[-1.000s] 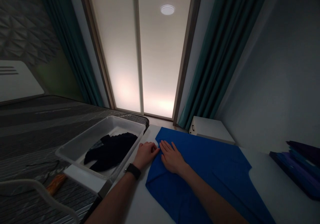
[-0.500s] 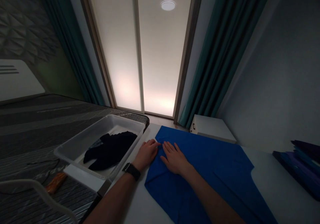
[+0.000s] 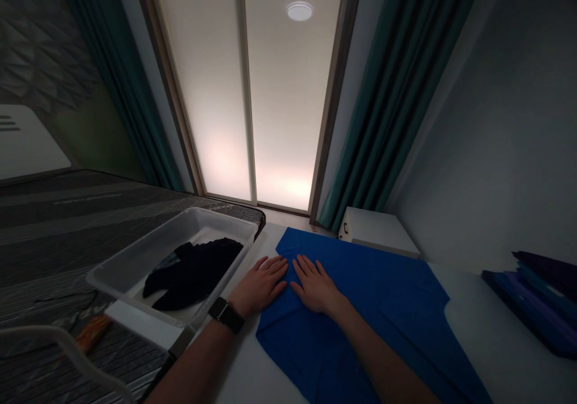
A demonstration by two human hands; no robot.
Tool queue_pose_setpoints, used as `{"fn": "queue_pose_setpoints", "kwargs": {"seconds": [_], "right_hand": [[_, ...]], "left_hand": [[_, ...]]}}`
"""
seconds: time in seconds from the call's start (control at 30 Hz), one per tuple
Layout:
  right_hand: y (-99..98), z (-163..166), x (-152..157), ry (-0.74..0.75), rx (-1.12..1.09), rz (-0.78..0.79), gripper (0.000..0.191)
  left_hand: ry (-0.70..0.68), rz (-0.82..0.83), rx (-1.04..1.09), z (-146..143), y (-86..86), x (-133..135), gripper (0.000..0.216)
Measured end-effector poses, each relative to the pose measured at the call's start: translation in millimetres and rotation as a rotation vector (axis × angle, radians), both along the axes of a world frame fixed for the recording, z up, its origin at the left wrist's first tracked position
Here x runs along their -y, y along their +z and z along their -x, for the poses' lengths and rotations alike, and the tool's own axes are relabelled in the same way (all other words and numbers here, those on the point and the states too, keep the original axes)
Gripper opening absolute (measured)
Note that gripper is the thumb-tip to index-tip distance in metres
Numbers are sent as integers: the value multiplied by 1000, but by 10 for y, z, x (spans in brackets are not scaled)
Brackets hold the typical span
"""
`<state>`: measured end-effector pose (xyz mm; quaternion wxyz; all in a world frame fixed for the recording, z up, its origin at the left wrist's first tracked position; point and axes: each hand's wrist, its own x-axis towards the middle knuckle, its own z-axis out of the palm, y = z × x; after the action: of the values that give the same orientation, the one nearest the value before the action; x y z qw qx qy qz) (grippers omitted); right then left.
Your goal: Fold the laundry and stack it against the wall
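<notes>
A blue garment [image 3: 374,284], probably a shirt, lies spread on the white table [image 3: 246,365]. My left hand [image 3: 260,284], with a black watch [image 3: 225,315] on its wrist, rests open at the garment's left edge, its fingertips on the cloth. Just to its right, my right hand [image 3: 313,285] lies flat on the blue cloth with the fingers stretched out. Neither hand grips anything. Low creases run through the cloth below both hands, and the near end of the garment is partly covered by my right forearm.
A translucent plastic bin [image 3: 121,266] with dark clothing [image 3: 198,272] inside stands left of the table. Folded garments [image 3: 534,302] are stacked at the right. A white cabinet [image 3: 378,229] stands beyond the table, near the curtain. A bent white tube [image 3: 76,350] crosses the lower left.
My left hand has flattened and its fingers have spread over the cloth's edge. My right hand stays nearly in place. The whole view has shifted slightly.
</notes>
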<state>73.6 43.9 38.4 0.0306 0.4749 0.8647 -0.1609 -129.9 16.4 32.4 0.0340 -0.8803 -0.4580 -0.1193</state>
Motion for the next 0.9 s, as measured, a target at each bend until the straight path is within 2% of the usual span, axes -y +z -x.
{"fn": "queue_pose_setpoints", "kwargs": {"seconds": [0.17,0.37,0.57,0.67,0.77,0.9], "right_hand": [[-15,0,13,3,-5,-13,72],[-12,-16,15,2,-36,-10,72],[5,-8,-96,-12,-78,-67,60],[-6,59,-176,65,-110,-164,58],[-41,130,-258,148,-115,-191,59],[-87,141,-335,84,-78,-170,59]], "left_hand": [[-34,22,-11,-41,6,40,50],[-5,96,57,-47,41,52,49],[-40,153,130,-58,93,45,46],[-41,158,144,-73,102,42,45],[-35,157,144,-74,99,41,47],[-30,153,148,-60,101,48,47]]}}
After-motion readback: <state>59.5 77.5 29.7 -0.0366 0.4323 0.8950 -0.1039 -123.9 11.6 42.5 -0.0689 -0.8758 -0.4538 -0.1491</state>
